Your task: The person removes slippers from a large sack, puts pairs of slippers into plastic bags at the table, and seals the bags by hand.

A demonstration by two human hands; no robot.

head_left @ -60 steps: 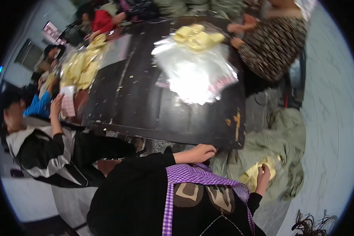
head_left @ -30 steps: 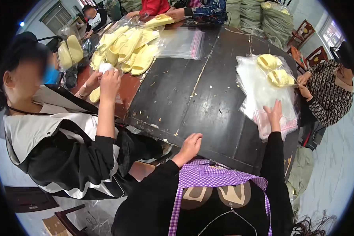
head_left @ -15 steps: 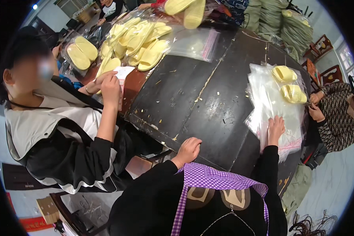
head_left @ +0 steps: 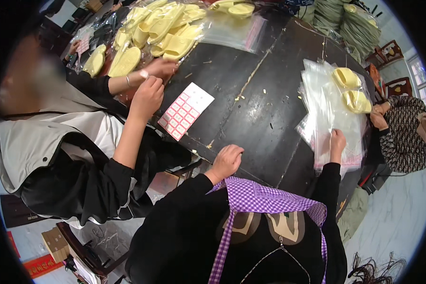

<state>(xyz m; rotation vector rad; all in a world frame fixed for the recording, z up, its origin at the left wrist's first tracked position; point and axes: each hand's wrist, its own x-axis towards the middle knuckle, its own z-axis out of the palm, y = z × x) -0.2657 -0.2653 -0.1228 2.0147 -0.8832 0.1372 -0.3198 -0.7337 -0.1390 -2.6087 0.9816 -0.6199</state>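
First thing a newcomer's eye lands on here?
Probably the heap of yellow slippers at the upper left, bright beside the dark table. Next, the white label sheet with its red grid, lying left of the table's middle. On the right, the shiny clear plastic bags stand out, with the person's right hand on them and two yellow slippers at their far right.

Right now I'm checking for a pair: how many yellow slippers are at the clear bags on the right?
2: one slipper at the far end of the clear bags, the other slipper just nearer, beside the co-worker's hands.
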